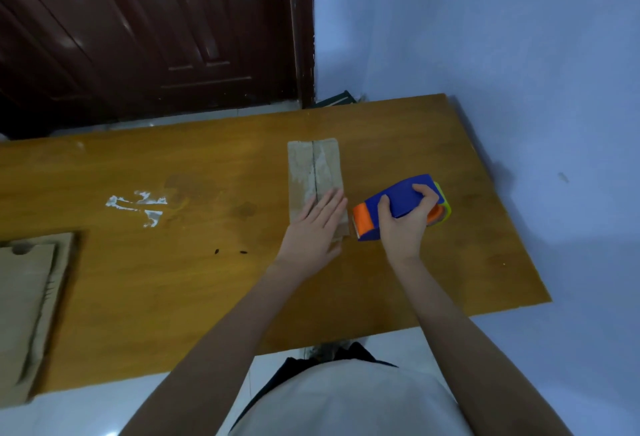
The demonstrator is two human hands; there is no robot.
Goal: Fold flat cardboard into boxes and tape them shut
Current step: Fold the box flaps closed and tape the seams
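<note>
A small brown cardboard box (313, 169) lies on the wooden table (207, 262), its top seam covered with clear tape. My left hand (313, 228) rests flat on the box's near end with straight fingers. Just right of the box sits a blue and orange tape dispenser (398, 198). My right hand (405, 224) grips its blue handle, thumb on the left side and fingers curled over the top. The dispenser's orange end points toward the box's near right corner.
A stack of flat cardboard (27, 314) lies at the table's near left corner. White tape residue (138, 205) marks the tabletop left of the box. A dark wooden door (149, 30) stands beyond the table, and a blue wall (485, 37) runs along the right.
</note>
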